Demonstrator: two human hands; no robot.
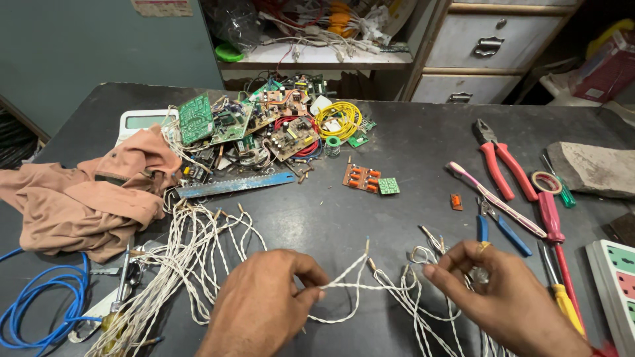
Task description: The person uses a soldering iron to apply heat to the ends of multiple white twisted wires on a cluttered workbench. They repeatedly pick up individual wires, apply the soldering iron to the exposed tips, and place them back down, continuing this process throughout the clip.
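A: Dark worktop (410,165), cluttered, drawers behind. What's cut off?

B: Both forearms run out of the bottom edge. The white twisted wire bundle (192,264) spills off the bottom too, so no strand count. The calculator (142,121) is half under the brown cloth (92,192). The white socket strip (615,284) is clipped at the right edge.

A: Grip?

B: Left hand (264,301): thumb and forefinger pinched tight on one white twisted wire (350,285). Right hand (503,297), ring on one finger: fingers curled over the same strand's far end among loops, but fingertips hide the contact, so I cannot tell how firmly it's closed. The wire stretches between the two hands, nearly level, with bare tips sticking up just beyond the left pinch.

A: Around the grip?

B: Beyond the pinch, well apart: small orange board (362,177), then the circuit board pile (258,122) and a yellow wire coil (338,119). The saw blade (235,185) lies beyond the left hand. Outside the right hand: red pliers (506,165), red screwdriver (550,218), blue-handled cutters (503,228), yellow screwdriver (565,301). Outside the left: blue cable (40,297).
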